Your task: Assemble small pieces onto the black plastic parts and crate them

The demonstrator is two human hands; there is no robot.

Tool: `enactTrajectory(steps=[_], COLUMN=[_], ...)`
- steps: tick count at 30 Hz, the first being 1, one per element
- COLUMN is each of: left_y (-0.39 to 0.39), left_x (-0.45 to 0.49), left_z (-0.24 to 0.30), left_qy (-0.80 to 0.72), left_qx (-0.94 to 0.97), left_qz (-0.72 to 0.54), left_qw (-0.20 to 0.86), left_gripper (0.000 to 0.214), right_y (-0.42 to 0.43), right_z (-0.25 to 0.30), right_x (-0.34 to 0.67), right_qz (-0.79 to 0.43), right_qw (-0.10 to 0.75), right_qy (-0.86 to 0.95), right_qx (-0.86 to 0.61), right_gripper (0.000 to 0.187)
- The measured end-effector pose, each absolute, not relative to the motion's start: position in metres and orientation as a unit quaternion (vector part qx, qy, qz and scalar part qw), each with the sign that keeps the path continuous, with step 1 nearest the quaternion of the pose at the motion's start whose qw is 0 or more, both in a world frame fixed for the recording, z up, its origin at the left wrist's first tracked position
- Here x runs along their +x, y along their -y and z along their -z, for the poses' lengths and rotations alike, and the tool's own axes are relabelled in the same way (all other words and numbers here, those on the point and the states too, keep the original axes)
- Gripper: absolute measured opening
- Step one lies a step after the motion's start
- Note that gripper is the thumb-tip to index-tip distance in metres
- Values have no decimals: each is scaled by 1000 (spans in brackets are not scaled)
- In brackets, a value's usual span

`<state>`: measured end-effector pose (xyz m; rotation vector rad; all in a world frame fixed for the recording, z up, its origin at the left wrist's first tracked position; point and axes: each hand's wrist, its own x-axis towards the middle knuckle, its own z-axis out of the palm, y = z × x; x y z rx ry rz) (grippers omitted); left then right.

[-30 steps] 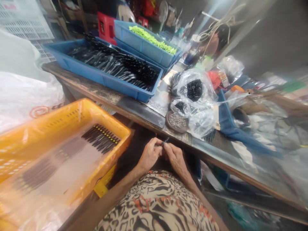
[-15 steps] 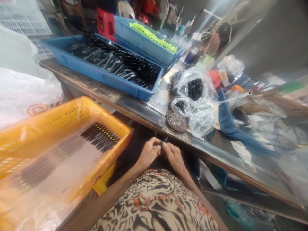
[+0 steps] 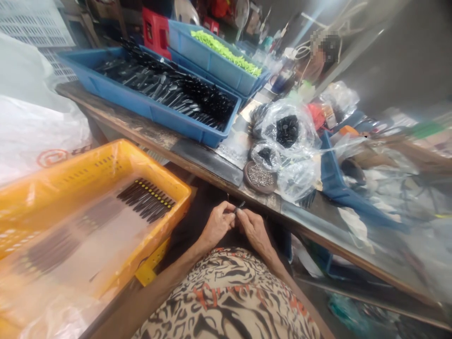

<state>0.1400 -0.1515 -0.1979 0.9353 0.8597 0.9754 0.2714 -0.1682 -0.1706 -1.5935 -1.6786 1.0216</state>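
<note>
My left hand and my right hand meet in front of my body, just below the bench edge. Both are closed, fingertips pinching a small black plastic piece whose end sticks up between them. Its exact kind is mostly hidden by the fingers. Just beyond my hands, on the bench, stands a round brown dish of small metal pins or screws. Behind it are clear plastic bags with small black parts. To my left, a yellow crate holds a row of black slender pieces with yellow dots.
On the wooden bench stands a long blue tray heaped with black plastic pieces. Behind it a blue bin holds bright green parts. Another blue bin and plastic bags lie at right. A person is at the far side.
The black piece tilts slightly differently between my fingertips. My hands stay in nearly the same place, and the view shifts a little.
</note>
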Motion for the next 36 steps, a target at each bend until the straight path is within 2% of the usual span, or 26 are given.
enactTrajectory(steps=[17, 30, 36], left_y=[152, 155, 155], left_x=[141, 141, 142], left_z=[201, 194, 198], left_qy=[-373, -380, -385], left_qx=[421, 432, 427], left_qz=[-440, -429, -435], left_qw=[700, 697, 693], left_gripper=[13, 13, 12], right_y=[169, 169, 170], right_z=[169, 173, 170], right_x=[272, 274, 274], right_qz=[-391, -393, -388], right_qw=[312, 325, 290], right_qy=[623, 600, 629], right_qx=[-601, -616, -607], right_gripper=[44, 53, 47])
